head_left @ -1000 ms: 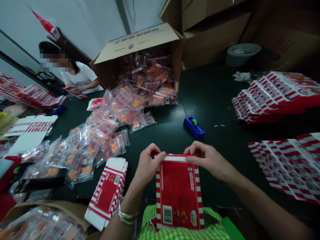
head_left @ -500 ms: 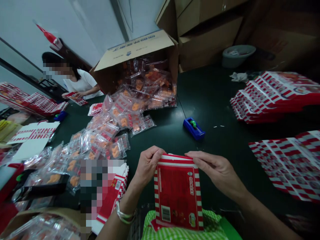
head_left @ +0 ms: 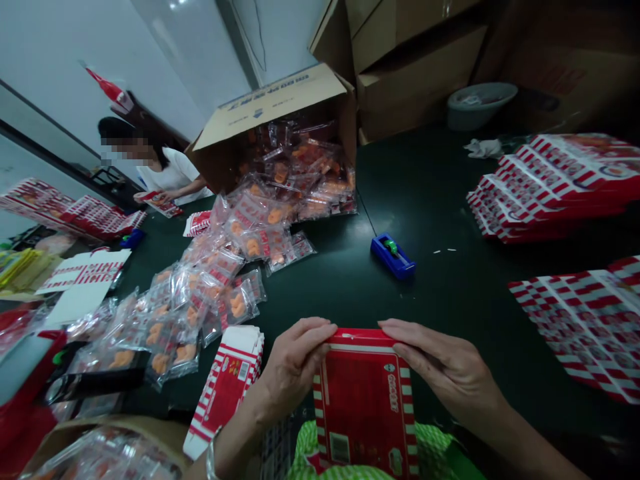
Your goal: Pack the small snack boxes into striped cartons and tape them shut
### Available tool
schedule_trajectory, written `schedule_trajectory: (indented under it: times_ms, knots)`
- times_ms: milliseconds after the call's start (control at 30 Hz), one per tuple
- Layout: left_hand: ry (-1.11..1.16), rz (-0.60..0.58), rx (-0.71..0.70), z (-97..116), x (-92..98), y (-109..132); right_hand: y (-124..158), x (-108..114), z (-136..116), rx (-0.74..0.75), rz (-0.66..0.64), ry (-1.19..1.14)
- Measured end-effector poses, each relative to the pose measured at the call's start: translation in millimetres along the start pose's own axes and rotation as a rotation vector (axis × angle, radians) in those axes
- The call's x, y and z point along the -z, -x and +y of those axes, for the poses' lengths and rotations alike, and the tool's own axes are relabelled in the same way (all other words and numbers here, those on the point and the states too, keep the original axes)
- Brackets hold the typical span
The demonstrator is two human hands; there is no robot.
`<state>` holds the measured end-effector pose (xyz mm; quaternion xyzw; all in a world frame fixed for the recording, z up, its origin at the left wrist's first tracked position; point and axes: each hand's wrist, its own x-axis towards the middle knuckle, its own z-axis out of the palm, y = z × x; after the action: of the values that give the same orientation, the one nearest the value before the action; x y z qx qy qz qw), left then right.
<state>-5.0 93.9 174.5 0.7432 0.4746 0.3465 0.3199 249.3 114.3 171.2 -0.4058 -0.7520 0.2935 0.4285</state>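
A red packaging box (head_left: 367, 407) with red-and-white striped edges stands upright close to my body, its barcode low on the left of the side facing me. My left hand (head_left: 300, 357) grips its upper left corner, thumb and fingers pressed together there. At the upper right corner, my right hand (head_left: 443, 363) pinches the box in the same way. Both hands' fingertips lie along the top edge, which looks folded over. Left of my left hand lies a pile of flat red-and-white boxes (head_left: 227, 387). The lower end of the held box meets green checked cloth.
Clear snack packets (head_left: 240, 233) spill from a tipped cardboard carton (head_left: 350, 143). A blue tape dispenser (head_left: 393, 257) sits mid-table. Striped carton stacks (head_left: 555, 190) and a striped sheet pile (head_left: 580, 320) lie right. Across the table, a person (head_left: 173, 177) holds a similar box.
The box's top, raised and slightly gaping before, now looks folded flat. Both hands have come lower, with their fingers laid over the top edge. The view has shifted slightly.
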Motion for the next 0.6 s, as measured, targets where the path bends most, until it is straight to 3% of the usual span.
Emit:
schedule_trajectory:
  times_ms: [100,267,367,500,600]
  knots:
    - [0.101,0.014,0.074,9.8,2.2,-8.6,0.4,2.2,-4.0,0.035,-0.017,-0.002]
    - [0.109,-0.002,0.037,13.6,-5.0,-14.9,-0.1,5.2,-3.2,0.029,-0.03,0.004]
    - [0.032,-0.056,-0.033,8.9,-7.6,-11.0,-1.4,5.1,-1.4,0.02,-0.035,0.004]
    - [-0.102,-0.051,-0.243,1.9,-8.6,-8.3,-4.1,4.2,-0.6,0.02,-0.02,0.006]
    - [-0.002,-0.038,-0.264,3.2,-5.5,-12.1,-6.7,5.2,-2.4,0.017,-0.036,0.01]
